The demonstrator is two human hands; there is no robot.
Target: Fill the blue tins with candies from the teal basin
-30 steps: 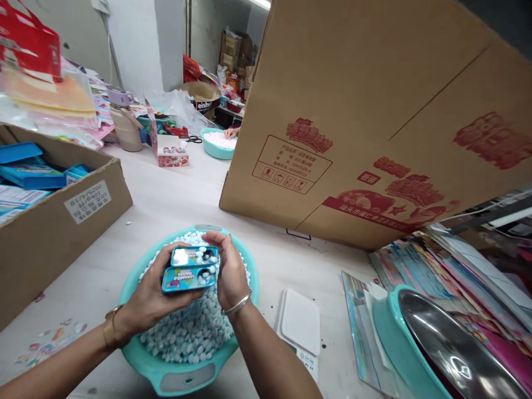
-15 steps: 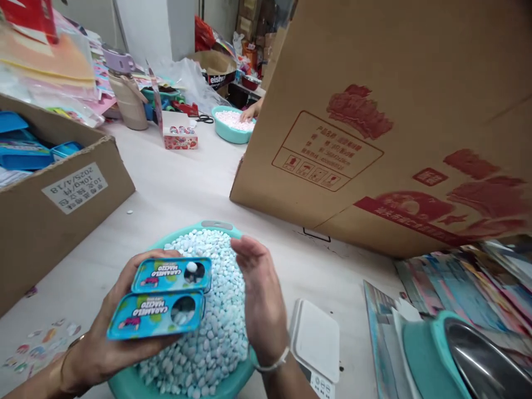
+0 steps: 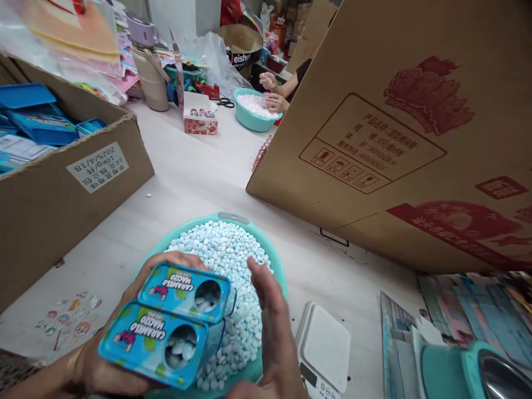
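My left hand [image 3: 120, 366] holds two blue candy tins [image 3: 170, 321] side by side, each printed "CARAMELO MACIZO" and each showing white candies through a round hole in its lid. They sit above the near left of a teal basin [image 3: 233, 217] heaped with small white and pale blue candies [image 3: 226, 260]. My right hand [image 3: 274, 338] hovers flat and open just right of the tins, over the basin's right side, holding nothing.
A small white scale [image 3: 328, 346] lies right of the basin. A big printed carton [image 3: 399, 127] leans over the table at right. A carton of blue tins [image 3: 62, 183] stands left. Another person's hands [image 3: 272, 91] work at a far teal basin [image 3: 249, 119]. Printed sheets [image 3: 465, 316] lie at right.
My left hand drew the two tins up and toward me off the candy heap. My right hand came away from them and opened. The view shifted right.
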